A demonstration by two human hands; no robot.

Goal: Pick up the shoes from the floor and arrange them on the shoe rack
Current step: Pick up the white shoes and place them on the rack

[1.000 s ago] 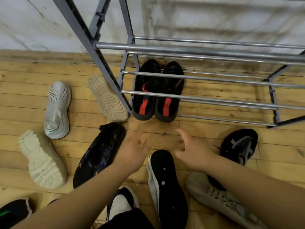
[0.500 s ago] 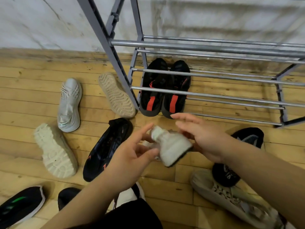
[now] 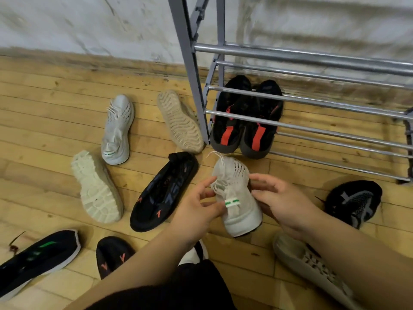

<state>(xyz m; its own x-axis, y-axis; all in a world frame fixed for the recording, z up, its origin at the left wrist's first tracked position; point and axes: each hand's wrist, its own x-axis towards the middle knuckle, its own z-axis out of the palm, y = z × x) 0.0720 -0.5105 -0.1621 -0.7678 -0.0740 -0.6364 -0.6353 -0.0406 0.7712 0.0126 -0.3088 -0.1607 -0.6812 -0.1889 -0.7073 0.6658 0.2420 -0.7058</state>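
**Item held:** white knit sneaker, with a green-and-white heel tab. It is off the floor, heel toward the wearer and toe toward the shoe rack, just short of the rack's lowest tier.

**Left hand**: grip clamped on the sneaker's left side at the collar. The thumb and fingertips pinch the knit beside the heel tab.

**Right hand**: grip closed on the sneaker's right side. The fingers curl against the upper and the palm sits below and outboard of the shoe. The sneaker lies between the two grips, touching both.

**On the rack's lowest tier, far left:** black pair with red heel strips, side by side, toes toward the wall.

**On the wooden floor**:
- Matching white sneaker, upright, well left of the rack.
- Tan shoe, sole up, against the rack's front leg.
- Cream chunky shoe, sole up, just below the matching white sneaker.
- Black slip-on with orange marks, just left of the left hand.
- Black shoe with green mark, at lower left.
- Black shoe with orange marks, beside the left forearm.
- Black-and-grey knit shoe, right of the right hand.
- Grey laced shoe, partly under the right forearm.
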